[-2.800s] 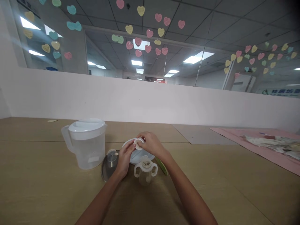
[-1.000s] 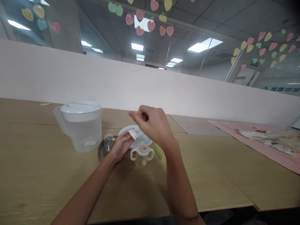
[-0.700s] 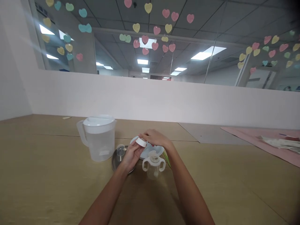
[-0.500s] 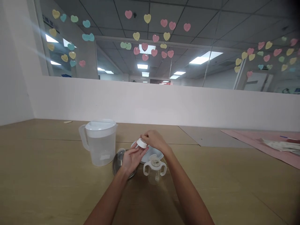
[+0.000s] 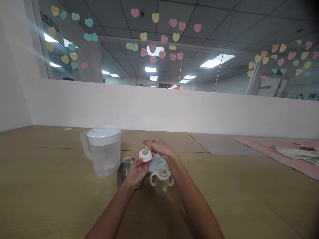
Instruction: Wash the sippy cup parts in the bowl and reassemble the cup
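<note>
My left hand [image 5: 135, 170] grips a white bottle collar ring [image 5: 145, 155] from below, fingers curled round its rim. A clear teat [image 5: 146, 149] sticks up through the ring. My right hand [image 5: 159, 147] pinches the teat's tip from above. Just under the hands stands a clear baby bottle with two white handles [image 5: 161, 179], its neck uncovered. Behind it lies a pale blue plate [image 5: 155, 162].
A clear plastic jug with a white lid [image 5: 102, 150] stands at the left, holding water. A round metal tray [image 5: 121, 173] carries a small clear cap [image 5: 126, 162]. A pink mat [image 5: 279, 152] with wrappers lies at the far right. A white partition wall backs the wooden table [image 5: 50, 186].
Earlier both hands held the ring, then my right hand lifted away and came back. Now the ring faces upward with the teat standing through it and my right fingers on its tip.
</note>
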A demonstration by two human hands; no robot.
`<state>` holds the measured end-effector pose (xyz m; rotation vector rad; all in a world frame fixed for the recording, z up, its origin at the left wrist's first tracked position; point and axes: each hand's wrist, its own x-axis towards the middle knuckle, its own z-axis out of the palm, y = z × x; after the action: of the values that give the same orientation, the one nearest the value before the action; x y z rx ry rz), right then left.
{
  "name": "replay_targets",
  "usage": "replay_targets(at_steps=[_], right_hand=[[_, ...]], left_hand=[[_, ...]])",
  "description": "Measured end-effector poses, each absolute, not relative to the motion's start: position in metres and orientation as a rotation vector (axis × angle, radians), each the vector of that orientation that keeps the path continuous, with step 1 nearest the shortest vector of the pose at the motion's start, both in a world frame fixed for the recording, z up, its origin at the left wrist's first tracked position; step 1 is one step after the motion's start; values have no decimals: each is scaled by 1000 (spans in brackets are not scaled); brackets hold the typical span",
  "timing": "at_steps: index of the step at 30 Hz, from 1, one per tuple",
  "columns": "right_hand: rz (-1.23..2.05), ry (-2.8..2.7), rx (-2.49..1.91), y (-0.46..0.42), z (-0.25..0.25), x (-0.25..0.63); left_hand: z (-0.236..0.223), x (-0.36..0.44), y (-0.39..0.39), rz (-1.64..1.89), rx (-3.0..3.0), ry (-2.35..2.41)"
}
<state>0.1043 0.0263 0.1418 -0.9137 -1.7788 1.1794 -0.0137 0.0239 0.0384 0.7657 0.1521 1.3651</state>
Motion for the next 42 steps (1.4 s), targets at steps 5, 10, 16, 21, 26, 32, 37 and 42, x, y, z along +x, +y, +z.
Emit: replay_targets(at_steps=[5, 10, 16, 21, 26, 32, 37, 42], right_hand=[[1143, -1747, -939, 21, 146, 103], [653, -1897, -1085, 7, 154, 97], [214, -2057, -1268, -17, 167, 90], [-143, -2151, -1431, -24, 170, 106], [-125, -2150, -1400, -24, 173, 137], [182, -2244, -1225, -17, 164, 157], [430, -2414, -1194, -14, 160, 163], [403, -2536, -1232, -7, 155, 163]], left_hand=[[46, -14, 22, 1366, 763, 158], [55, -15, 21, 1470, 794, 165], [53, -20, 20, 1485, 841, 231], [51, -11, 20, 1423, 951, 233], [37, 5, 10, 1717, 1201, 512], [18, 16, -10, 1514, 1926, 855], [10, 22, -7, 1535, 2021, 1029], [6, 21, -3, 1587, 2027, 1090]])
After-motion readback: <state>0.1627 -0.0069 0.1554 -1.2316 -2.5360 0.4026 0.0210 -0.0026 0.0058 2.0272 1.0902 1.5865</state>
